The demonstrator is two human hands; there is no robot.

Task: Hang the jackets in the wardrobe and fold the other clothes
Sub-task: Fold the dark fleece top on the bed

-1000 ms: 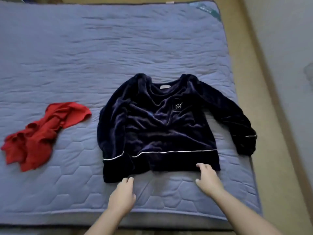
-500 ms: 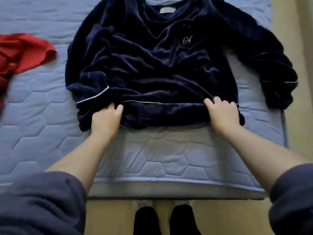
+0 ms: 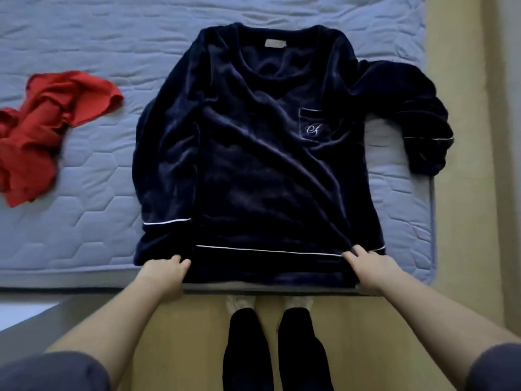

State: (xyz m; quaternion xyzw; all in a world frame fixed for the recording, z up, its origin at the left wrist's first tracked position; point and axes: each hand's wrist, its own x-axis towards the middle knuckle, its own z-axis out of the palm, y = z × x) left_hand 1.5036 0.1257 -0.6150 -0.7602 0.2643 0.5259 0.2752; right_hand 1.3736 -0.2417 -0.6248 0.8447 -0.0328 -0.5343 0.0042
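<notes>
Both hands pinch the navy top's (image 3: pixel 253 165) near hem, left hand (image 3: pixel 165 273) and right hand (image 3: pixel 369 268), fingertips tucked under fabric; red garment (image 3: pixel 42 128) cut off far left.

Person wearing dark grey-blue sleeves, left sleeve (image 3: pixel 50 371) showing at 7 o'clock, right sleeve (image 3: pixel 496 368) at 5 o'clock, forearms bare, black trousers (image 3: pixel 275 351) showing at 6 o'clock, pale fuzzy socks (image 3: pixel 242 301) peeking out just above them

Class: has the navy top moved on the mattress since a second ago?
Yes. The navy top slid toward the near edge of the mattress; its hem now reaches that edge.
</notes>
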